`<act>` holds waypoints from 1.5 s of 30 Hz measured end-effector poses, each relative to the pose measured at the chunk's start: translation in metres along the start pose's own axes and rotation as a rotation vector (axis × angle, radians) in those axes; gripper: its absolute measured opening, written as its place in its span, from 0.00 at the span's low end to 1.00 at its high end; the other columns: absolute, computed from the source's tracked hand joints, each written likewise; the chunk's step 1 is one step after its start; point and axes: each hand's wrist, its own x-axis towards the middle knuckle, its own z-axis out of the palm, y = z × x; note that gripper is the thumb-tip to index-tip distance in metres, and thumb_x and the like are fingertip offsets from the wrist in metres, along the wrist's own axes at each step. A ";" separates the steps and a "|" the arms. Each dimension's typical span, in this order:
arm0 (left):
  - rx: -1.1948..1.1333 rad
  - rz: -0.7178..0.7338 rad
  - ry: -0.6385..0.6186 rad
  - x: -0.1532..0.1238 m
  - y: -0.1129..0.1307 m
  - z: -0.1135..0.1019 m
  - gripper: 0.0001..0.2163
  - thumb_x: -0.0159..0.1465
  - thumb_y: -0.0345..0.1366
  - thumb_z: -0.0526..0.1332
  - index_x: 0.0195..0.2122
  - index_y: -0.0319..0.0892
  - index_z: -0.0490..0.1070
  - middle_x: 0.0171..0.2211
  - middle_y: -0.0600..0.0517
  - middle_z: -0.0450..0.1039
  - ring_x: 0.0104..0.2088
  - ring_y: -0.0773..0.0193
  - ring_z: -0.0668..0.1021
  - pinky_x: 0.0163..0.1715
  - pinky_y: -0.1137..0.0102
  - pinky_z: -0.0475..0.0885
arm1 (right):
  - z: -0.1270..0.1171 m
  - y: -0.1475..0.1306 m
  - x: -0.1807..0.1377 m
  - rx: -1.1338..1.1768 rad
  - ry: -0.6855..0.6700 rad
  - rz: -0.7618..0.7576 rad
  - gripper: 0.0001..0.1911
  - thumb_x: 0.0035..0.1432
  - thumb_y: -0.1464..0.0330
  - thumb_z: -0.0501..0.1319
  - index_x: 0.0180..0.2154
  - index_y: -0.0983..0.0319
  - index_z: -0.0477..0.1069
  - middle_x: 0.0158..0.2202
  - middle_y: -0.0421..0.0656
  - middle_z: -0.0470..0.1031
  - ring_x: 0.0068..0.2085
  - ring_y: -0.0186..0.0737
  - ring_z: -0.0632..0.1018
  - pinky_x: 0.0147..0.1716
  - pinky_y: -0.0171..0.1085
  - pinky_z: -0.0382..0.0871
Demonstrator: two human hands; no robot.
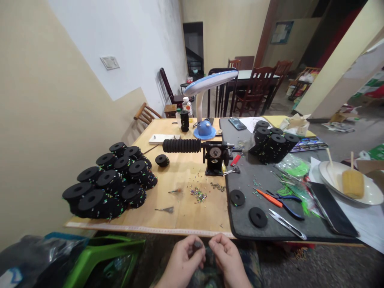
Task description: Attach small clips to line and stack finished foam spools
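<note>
Left hand and right hand near each other, before table. Fingers curled, thumb and forefinger tips close on each; cannot tell whether either pinches anything. Loose beads: beyond fingertips. Crank device: farther beyond. Black ring: forward-right of right fingers.

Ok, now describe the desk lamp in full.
The desk lamp looks plastic: a round blue base, a pale stem and a broad, flat head, blue above and whitish below, tilted higher on the right. It stands upright on the wooden table, beyond the black machine. Whether it is lit is unclear.
</note>
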 end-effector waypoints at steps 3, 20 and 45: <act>0.004 0.004 -0.002 0.001 -0.002 0.001 0.07 0.55 0.35 0.63 0.24 0.41 0.67 0.18 0.56 0.69 0.19 0.67 0.70 0.22 0.74 0.65 | 0.002 -0.001 0.001 0.021 -0.007 0.000 0.27 0.43 0.45 0.68 0.24 0.59 0.61 0.13 0.25 0.47 0.16 0.24 0.46 0.15 0.29 0.36; 0.123 0.103 0.067 0.003 -0.007 -0.002 0.11 0.56 0.41 0.63 0.24 0.38 0.71 0.20 0.55 0.66 0.24 0.66 0.67 0.26 0.73 0.62 | 0.014 -0.022 -0.006 -0.038 -0.094 -0.007 0.27 0.45 0.44 0.66 0.25 0.60 0.62 0.14 0.26 0.50 0.16 0.25 0.48 0.16 0.30 0.39; 0.013 0.149 0.102 0.012 -0.003 -0.036 0.13 0.62 0.45 0.59 0.34 0.40 0.72 0.25 0.53 0.72 0.25 0.66 0.72 0.29 0.72 0.66 | -0.001 0.000 -0.008 -0.175 -0.080 -0.097 0.15 0.52 0.58 0.61 0.24 0.58 0.59 0.14 0.27 0.50 0.16 0.28 0.50 0.17 0.31 0.42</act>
